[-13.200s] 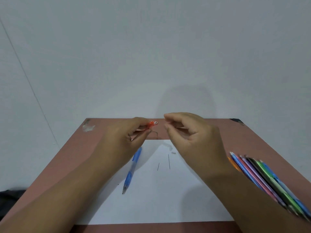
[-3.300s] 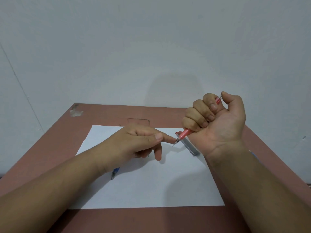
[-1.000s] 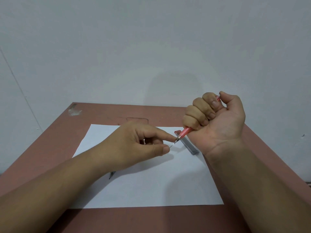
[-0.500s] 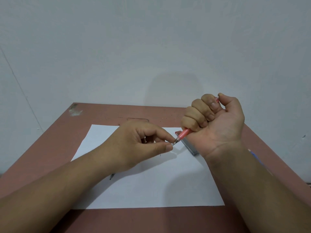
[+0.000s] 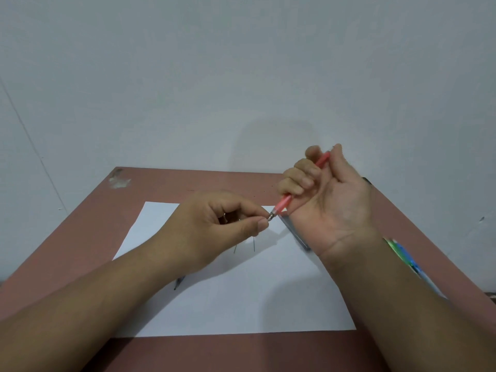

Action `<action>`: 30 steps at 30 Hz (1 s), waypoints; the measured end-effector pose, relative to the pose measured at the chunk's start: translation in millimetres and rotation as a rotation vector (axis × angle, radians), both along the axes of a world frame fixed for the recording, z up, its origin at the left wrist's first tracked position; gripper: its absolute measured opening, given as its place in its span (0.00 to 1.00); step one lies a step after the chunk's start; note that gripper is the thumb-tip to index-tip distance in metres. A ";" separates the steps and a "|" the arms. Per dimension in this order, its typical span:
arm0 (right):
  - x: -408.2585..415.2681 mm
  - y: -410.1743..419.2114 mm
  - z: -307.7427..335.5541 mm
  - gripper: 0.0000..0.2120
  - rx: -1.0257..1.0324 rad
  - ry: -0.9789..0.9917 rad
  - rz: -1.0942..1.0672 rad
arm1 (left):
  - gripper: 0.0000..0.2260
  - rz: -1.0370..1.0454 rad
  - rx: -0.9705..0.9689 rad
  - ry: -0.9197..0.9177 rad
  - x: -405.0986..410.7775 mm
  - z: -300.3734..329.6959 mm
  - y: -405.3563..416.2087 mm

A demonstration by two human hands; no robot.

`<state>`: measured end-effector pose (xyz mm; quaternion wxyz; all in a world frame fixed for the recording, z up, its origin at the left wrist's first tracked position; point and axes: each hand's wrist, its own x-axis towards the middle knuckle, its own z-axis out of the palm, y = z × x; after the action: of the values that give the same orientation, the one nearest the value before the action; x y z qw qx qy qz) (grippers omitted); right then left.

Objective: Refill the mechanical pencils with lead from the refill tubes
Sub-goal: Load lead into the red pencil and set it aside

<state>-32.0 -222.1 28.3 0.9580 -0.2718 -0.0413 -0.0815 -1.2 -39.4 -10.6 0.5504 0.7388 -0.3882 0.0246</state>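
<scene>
Reddish-brown table [image 5: 88, 232] against pale wall [image 5: 241, 76]

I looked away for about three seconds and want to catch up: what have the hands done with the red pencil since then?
The left hand went from one pointing finger near the tip of the red pencil to thumb and forefinger pinched right at it. The right hand has loosened: its palm now shows. It still grips the pencil, tip down-left, over the white paper. Two loose leads lie there.
</scene>
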 end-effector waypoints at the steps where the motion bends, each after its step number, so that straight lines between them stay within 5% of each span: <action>1: 2.0 2.7 0.0 0.14 -0.041 0.011 -0.015 | 0.02 0.012 -0.001 0.003 0.7 0.2 0.0; 9: 5.8 6.1 -13.1 0.07 -0.540 0.171 -0.111 | 0.07 0.147 0.040 -0.113 4.7 1.9 5.8; 12: 6.0 4.5 -11.3 0.09 -0.662 0.185 -0.139 | 0.02 0.145 0.167 -0.325 7.2 0.8 9.4; 18: -6.0 4.7 7.7 0.22 -0.889 0.225 -0.247 | 0.07 0.179 0.227 -0.456 1.9 2.1 7.7; 23: -33.5 -13.9 44.1 0.20 -1.148 0.230 -0.386 | 0.09 0.183 0.197 -0.427 -17.8 18.4 -7.6; 30: -93.3 -88.1 44.8 0.17 -1.667 0.431 -0.605 | 0.23 0.023 0.427 -0.340 -59.9 31.3 -64.9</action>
<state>-125.3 -310.2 73.0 0.3759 -0.8846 0.1662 -0.2205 -61.1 -104.3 20.7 0.3085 0.8277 -0.4631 0.0723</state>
